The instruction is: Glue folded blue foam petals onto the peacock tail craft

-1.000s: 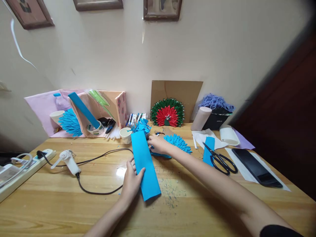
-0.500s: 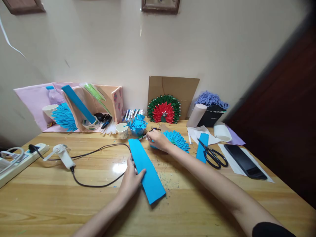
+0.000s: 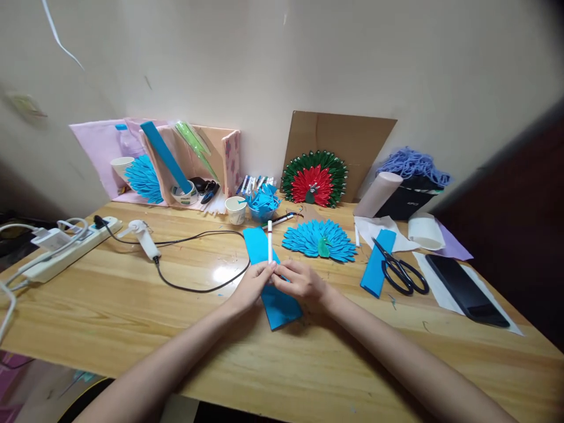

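A white marker (image 3: 270, 242) stands upright between my two hands, above a folded blue strip (image 3: 284, 308) lying on the table. My left hand (image 3: 255, 283) pinches the marker low down with its thumb and fingers. Fingers of my right hand (image 3: 302, 283) close round the same lower end, which they hide. Behind my right hand lies a blue feathered peacock craft (image 3: 312, 239) with a green body (image 3: 324, 247). A second marker (image 3: 282, 220) lies near a bowl of blue cut pieces (image 3: 263, 202).
Black-handled scissors (image 3: 403, 273) rest partly on another blue strip (image 3: 378, 264), with a black phone (image 3: 467, 291) farther right. A glue gun (image 3: 144, 239) with its black cable and a power strip (image 3: 70, 252) lie at left. A red and green peacock (image 3: 314, 179) leans on cardboard (image 3: 348, 141) behind.
My right hand has come back from beside the blue peacock and now holds a marker together with my left hand. My left hand has let go of the blue strip's edge. The view has shifted.
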